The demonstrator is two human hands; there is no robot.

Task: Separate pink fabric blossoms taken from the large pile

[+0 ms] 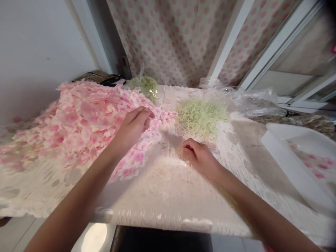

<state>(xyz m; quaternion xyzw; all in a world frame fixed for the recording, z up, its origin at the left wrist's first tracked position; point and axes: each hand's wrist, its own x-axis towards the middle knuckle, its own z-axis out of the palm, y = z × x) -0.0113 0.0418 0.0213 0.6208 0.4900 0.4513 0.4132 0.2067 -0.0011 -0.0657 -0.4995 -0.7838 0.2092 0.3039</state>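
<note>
A big heap of pink and white fabric petals (78,122) covers the left half of the table (168,196). My left hand (135,126) hovers over the heap's right edge, fingers bunched together in a pinch at the petals; what it grips is too small to name. My right hand (198,155) rests on the lace cloth just in front of a pile of pale green stringy moss (201,117), its fingers curled inward; anything inside them is hidden.
A second clump of green moss in a clear bag (145,85) lies at the back. Crumpled clear plastic (252,99) sits at the back right. A white tray (296,157) with some pink petals stands on the right. A spotted curtain (178,38) hangs behind.
</note>
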